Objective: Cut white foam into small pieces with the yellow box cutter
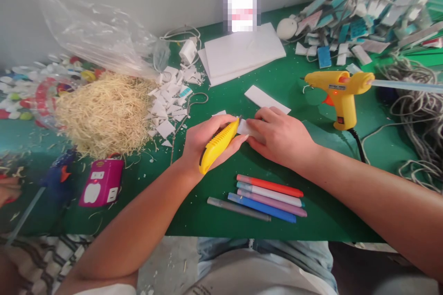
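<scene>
Green spreads across the table [187, 226], where the right hand [282, 136] bends its fingers partly closed and the left hand [198, 140] curls around a yellow utility knife [219, 145], while just by the knife's front end, between the hands, the right fingertips hold a small white piece [243, 127].

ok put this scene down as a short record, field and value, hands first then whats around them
left hand: grips a yellow cutter, blade pointing toward the right hand
right hand: fingers on a small white piece by the blade
blade contact: cannot tell
beyond the hands: white strip, then larger white sheets
near side: five markers side by side
right side: yellow glue gun
left side: straw pile, magenta box
surface: green table
</scene>
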Demonstrator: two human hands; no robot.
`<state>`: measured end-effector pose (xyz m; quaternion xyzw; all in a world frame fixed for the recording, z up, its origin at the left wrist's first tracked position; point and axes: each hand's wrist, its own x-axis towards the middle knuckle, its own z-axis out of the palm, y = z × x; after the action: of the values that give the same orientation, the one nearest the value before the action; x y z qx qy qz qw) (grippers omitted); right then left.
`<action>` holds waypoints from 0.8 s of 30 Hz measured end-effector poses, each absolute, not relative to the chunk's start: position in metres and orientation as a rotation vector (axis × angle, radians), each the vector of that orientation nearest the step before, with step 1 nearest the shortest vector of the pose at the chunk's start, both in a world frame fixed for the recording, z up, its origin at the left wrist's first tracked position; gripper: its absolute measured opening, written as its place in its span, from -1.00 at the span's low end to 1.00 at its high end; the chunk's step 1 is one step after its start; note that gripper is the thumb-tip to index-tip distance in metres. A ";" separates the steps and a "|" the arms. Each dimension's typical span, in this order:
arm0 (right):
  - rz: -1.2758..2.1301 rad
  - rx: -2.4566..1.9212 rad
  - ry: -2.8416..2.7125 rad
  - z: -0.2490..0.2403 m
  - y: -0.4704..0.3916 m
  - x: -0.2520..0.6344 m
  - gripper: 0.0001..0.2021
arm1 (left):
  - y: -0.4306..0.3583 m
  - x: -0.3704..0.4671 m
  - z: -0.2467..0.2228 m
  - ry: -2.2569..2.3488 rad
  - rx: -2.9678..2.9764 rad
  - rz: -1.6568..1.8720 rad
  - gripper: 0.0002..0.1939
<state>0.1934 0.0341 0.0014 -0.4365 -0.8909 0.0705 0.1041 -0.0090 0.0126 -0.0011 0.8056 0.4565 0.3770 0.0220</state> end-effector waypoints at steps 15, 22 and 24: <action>0.281 -1.372 -2.661 0.007 0.033 0.188 -0.71 | 0.016 -0.004 -0.003 1.407 2.421 1.228 -0.87; 0.306 -1.450 -2.660 0.010 0.031 0.184 -0.70 | 0.017 -0.005 -0.001 1.347 2.573 1.209 -0.87; 0.311 -1.456 -2.657 0.010 0.031 0.183 -0.70 | 0.017 -0.005 -0.001 1.324 2.608 1.221 -0.88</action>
<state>0.1833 0.0310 0.0104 -0.4775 -0.8714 0.1020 0.0480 -0.0054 0.0171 -0.0013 0.8228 0.4177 0.3851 -0.0138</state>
